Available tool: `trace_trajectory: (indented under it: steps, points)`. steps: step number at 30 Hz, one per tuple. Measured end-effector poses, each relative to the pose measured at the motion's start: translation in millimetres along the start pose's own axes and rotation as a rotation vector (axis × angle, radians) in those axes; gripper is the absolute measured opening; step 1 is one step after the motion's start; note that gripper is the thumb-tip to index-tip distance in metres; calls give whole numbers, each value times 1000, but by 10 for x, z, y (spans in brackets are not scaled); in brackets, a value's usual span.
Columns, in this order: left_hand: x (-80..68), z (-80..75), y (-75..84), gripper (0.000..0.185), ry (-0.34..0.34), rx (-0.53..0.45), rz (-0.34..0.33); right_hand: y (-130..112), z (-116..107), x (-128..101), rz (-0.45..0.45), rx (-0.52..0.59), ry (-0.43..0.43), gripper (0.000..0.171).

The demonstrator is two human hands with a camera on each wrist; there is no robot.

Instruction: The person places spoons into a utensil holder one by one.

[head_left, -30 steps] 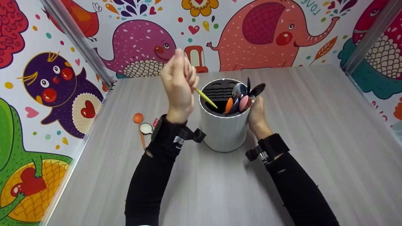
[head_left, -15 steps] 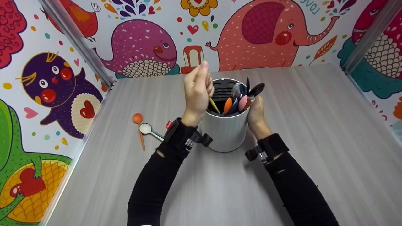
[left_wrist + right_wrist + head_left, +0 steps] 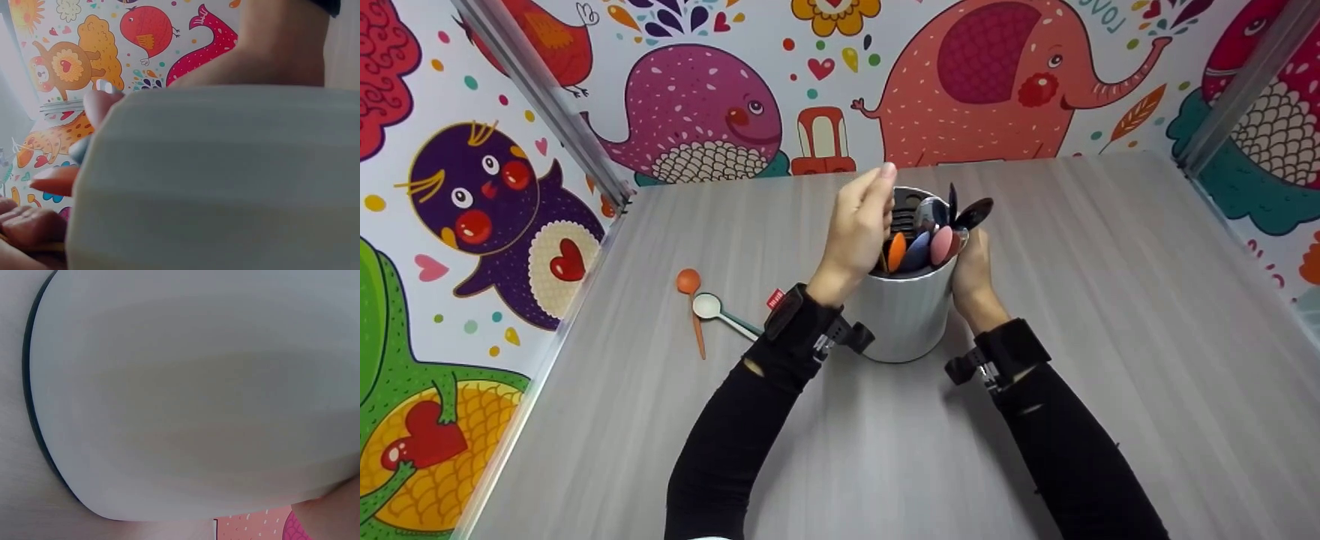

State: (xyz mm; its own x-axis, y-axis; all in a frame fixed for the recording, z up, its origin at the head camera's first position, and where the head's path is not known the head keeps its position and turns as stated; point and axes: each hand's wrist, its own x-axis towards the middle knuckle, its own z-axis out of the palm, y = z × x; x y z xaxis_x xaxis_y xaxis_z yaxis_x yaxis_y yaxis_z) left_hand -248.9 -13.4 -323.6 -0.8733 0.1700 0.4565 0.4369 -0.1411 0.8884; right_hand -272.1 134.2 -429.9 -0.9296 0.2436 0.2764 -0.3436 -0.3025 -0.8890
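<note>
One rigid, likely weighty white utensil holder [image 3: 904,315], right hand [image 3: 973,274] clasping its wall; left hand [image 3: 859,225] pinches a light, barely visible yellow utensil above the rim.

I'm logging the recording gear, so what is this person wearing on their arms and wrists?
Both arms are in long black sleeves, each with a small hole. The left wrist carries a black strap with a camera mount and a small red tag; the right wrist has a similar black strap and mount. Both hands are bare.

One white holder [image 3: 904,319], two loose spoons [image 3: 691,283] [image 3: 709,307] (several more inside).
</note>
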Motion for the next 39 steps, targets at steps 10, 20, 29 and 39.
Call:
trace_trajectory:
  steps: [10, 20, 29, 39]
  points:
    - [-1, 32, -65, 41, -51, 288, -14, 4, -10, 8, 14, -78, 28, 50]
    - [-9, 60, -122, 37, -143, 518, -25, -15, -17, 10, 12, -119, 25, 47]
    - [-33, 101, -145, 32, -187, 695, 39, 14, -35, 12, 2, -135, 37, 47]
    - [-66, 132, -152, 31, -133, 754, 23, 20, -44, 20, -4, -146, 36, 49]
